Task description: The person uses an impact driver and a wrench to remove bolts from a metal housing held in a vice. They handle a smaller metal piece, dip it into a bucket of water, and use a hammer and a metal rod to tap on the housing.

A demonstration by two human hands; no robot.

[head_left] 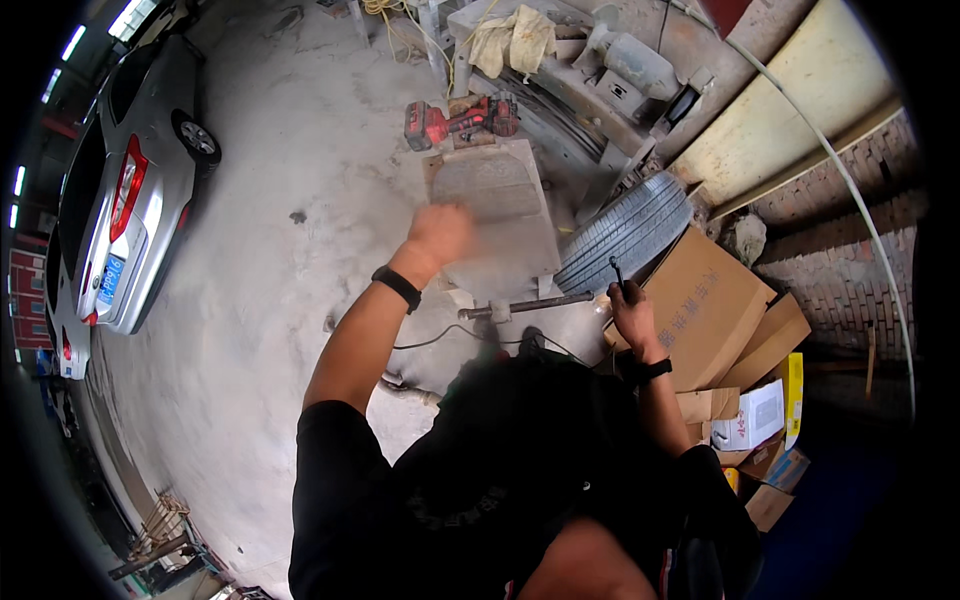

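My left hand (440, 238) is over the near left part of a grey, dusty metal plate (515, 240). Motion blurs its fingers, so whether it holds anything is unclear. At the right, my right hand (636, 325) is closed around a slim dark hand tool (618, 275), its small head pointing up and away from me. The tool's exact kind does not show. Between my hands, at the plate's near edge, lies a horizontal metal bar (530, 304) like a vise handle. A red and black cordless power tool (462, 122) rests just beyond the plate.
Right of the plate stand a tire (630, 235) and cardboard boxes (700, 310). Farther back, a bench grinder (640, 65) and a yellowish cloth (515, 42) sit on a metal bench. A dark cable (425, 342) runs below the plate. A silver car (130, 190) stands far left.
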